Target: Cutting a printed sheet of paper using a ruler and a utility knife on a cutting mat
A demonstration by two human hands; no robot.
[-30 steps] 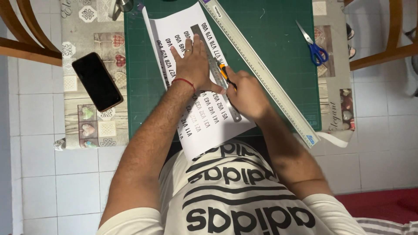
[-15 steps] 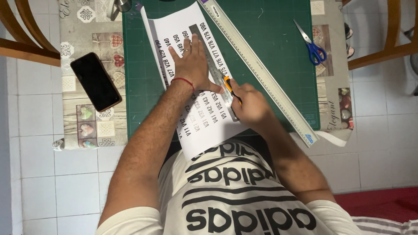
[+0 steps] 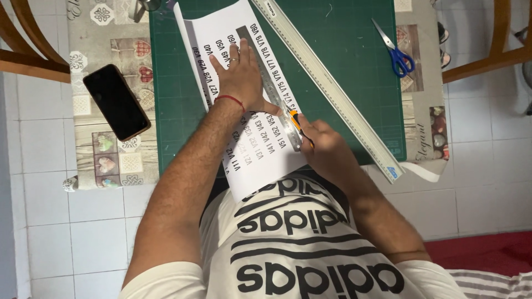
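Note:
A white printed sheet [image 3: 221,27] lies on a green cutting mat [image 3: 343,33]. A short metal ruler [image 3: 266,77] rests along the sheet's right side. My left hand [image 3: 241,77] presses flat on the ruler and the paper, a red string around its wrist. My right hand [image 3: 327,149] grips an orange utility knife [image 3: 296,120] with its tip against the ruler's edge near the sheet's lower right. The lower end of the ruler is partly hidden by my right hand.
A long white ruler [image 3: 332,88] lies diagonally on the mat to the right. Blue-handled scissors [image 3: 394,52] sit at the mat's right edge. A black phone [image 3: 116,102] lies on the patterned tablecloth [image 3: 105,160] to the left. Wooden chairs [image 3: 27,55] flank the table.
My right hand has drawn the knife down along the ruler toward me. The left hand stays pressed on the ruler.

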